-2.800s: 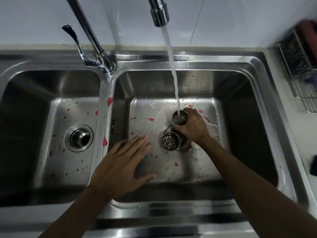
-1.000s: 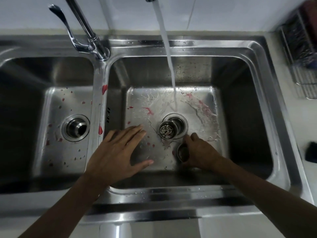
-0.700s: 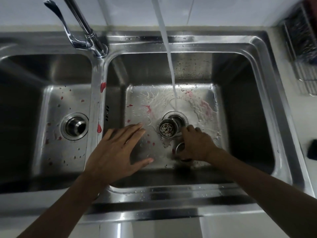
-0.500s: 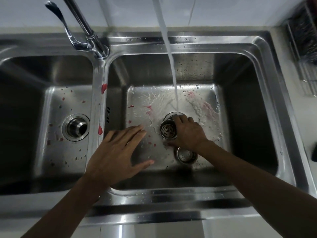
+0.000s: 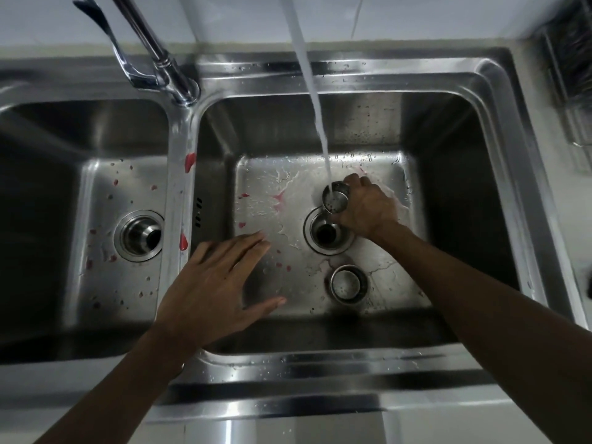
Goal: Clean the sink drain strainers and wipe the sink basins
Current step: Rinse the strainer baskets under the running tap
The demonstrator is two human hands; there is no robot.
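1. Under the water, toward the back of the right basin, the right hand is gripping a strainer, fingers curled round its side, and the stream is pouring into its open top.
2. Just in front of it, the drain is sitting open and dark.
3. Nearer the front wall, a second strainer is lying on the wet floor, apart from the drain.
4. The left hand is spreading flat over the basin's left side, fingers straight, holding nothing; whether it is touching the floor I cannot tell.
5. Red spots are dotting the divider and both floors; the left basin is holding its own drain fitting.
6. The faucet is standing at the divider's back, and a blurred rack is sitting at the right edge.
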